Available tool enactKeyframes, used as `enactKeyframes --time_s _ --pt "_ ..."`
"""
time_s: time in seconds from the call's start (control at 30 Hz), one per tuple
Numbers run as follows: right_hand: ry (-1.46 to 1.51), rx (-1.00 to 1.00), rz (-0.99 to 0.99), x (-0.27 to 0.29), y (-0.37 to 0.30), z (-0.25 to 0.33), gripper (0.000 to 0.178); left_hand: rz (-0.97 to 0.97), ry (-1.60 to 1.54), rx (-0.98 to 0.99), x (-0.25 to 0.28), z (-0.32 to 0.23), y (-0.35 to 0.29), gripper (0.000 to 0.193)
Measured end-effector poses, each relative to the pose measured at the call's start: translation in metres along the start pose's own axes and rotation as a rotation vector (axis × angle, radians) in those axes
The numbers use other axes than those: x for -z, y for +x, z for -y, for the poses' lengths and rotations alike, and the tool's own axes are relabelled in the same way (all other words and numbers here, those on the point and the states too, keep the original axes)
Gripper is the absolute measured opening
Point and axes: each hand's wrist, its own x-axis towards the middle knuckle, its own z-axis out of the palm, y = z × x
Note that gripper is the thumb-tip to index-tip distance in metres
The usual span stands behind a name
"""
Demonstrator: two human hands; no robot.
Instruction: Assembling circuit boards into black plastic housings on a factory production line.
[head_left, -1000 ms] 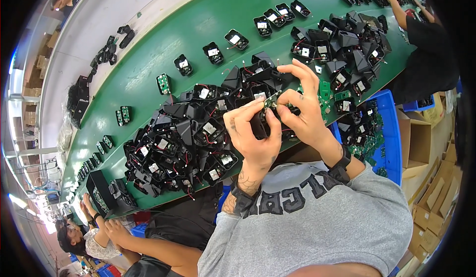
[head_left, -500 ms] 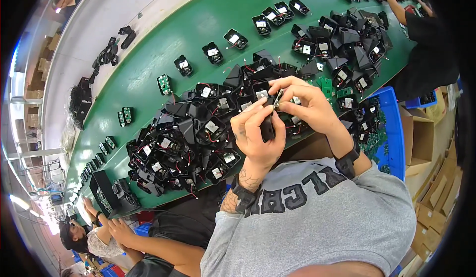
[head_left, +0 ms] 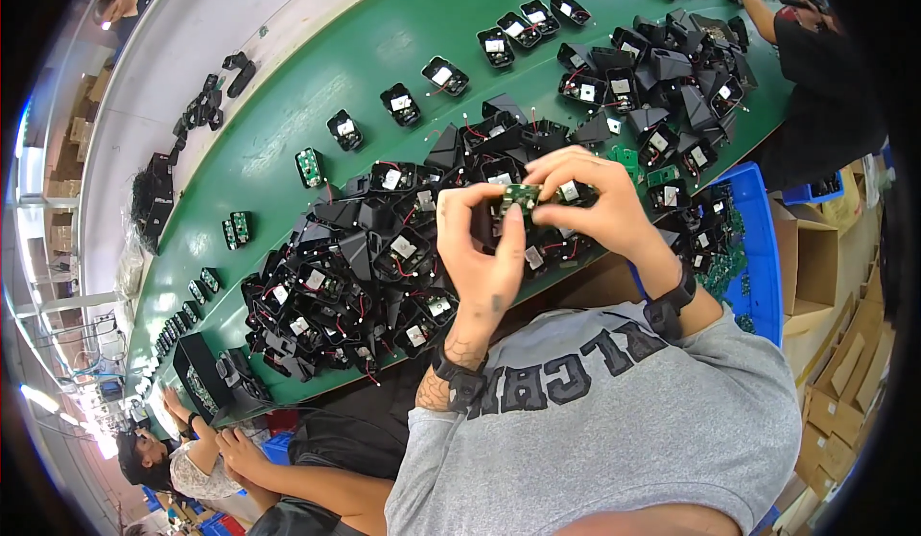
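A small green circuit board (head_left: 521, 195) is held up in front of me, over a heap of black plastic housings (head_left: 403, 244). My left hand (head_left: 483, 258) is closed on the board's left side, thumb on its face. From the right, my right hand (head_left: 600, 202) pinches the board's other end between thumb and fingers. Something dark shows behind my left thumb; whether it is a housing in my hand or part of the heap, I cannot tell. Just beyond my right hand lie loose green boards (head_left: 624, 160).
A second heap of housings (head_left: 676, 71) lies to the right. Open housings (head_left: 400, 104) stand in a row along the green bench (head_left: 288, 104). A blue bin (head_left: 763, 248) with circuit boards is at my right. Co-workers' arms (head_left: 758, 9) reach in at the far right and lower left.
The board has turned from edge-on so that its green face shows. My left hand has shifted slightly left, its thumb now on that face. My right hand keeps its pinch.
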Motion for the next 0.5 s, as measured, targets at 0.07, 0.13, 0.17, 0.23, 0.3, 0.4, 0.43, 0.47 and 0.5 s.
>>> enactKeyframes --time_s 0.07,0.13,0.17,0.23,0.3,0.4,0.43,0.47,0.5 --pt "-0.118 0.306 0.104 0.014 0.006 0.007 0.050 0.082 -0.278 0.253 0.007 0.004 0.004 0.039" --pt "-0.244 0.430 0.263 0.023 0.011 0.012 0.051 0.235 -0.407 0.376 0.016 0.006 0.008 0.039" --pt "-0.276 0.468 0.332 0.025 0.013 0.012 0.050 0.301 -0.407 0.367 0.018 0.010 0.010 0.039" --pt "-0.269 0.455 0.366 0.029 0.015 0.015 0.049 0.314 -0.493 0.477 0.020 0.007 0.013 0.036" --pt "-0.264 0.447 0.399 0.033 0.018 0.012 0.047 0.291 -0.576 0.571 0.022 0.003 0.017 0.034" --pt "-0.215 0.381 0.367 0.037 0.012 0.001 0.052 0.339 -0.677 0.550 0.020 -0.005 0.014 0.036" --pt "-0.214 0.383 0.367 0.036 0.012 0.005 0.052 0.365 -0.726 0.537 0.018 -0.005 0.015 0.037" --pt "-0.181 0.342 0.334 0.032 0.012 0.016 0.054 0.323 -0.660 0.497 0.017 0.000 0.012 0.039" --pt "-0.147 0.300 0.302 0.026 0.010 0.023 0.055 0.314 -0.656 0.495 0.017 0.001 0.010 0.039"
